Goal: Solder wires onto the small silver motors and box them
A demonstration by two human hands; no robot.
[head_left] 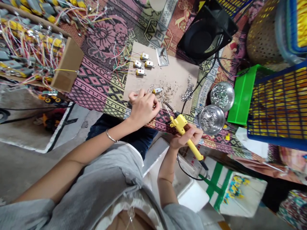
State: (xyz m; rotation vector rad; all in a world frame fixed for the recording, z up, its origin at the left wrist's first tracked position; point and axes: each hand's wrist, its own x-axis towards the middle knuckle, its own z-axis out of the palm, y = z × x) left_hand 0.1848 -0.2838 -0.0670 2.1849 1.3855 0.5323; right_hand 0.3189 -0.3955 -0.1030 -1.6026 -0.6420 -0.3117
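Note:
My right hand [187,136] grips a yellow soldering iron [183,131], whose metal tip points up-left toward a small motor [157,90] on a cardboard work board [172,80]. My left hand [143,107] rests on the near edge of that board with its fingers curled beside the motor; whether it pinches a wire is unclear. Three more small motors with thin wires [143,64] lie at the board's far side. Solder scraps [188,92] are scattered on the board.
Two round metal tins of solder bits [212,118] sit right of the board. A black fan [203,35] stands behind, a green tray [242,95] and blue mesh crate [278,105] to the right. A cardboard box of wired parts [35,51] is at left.

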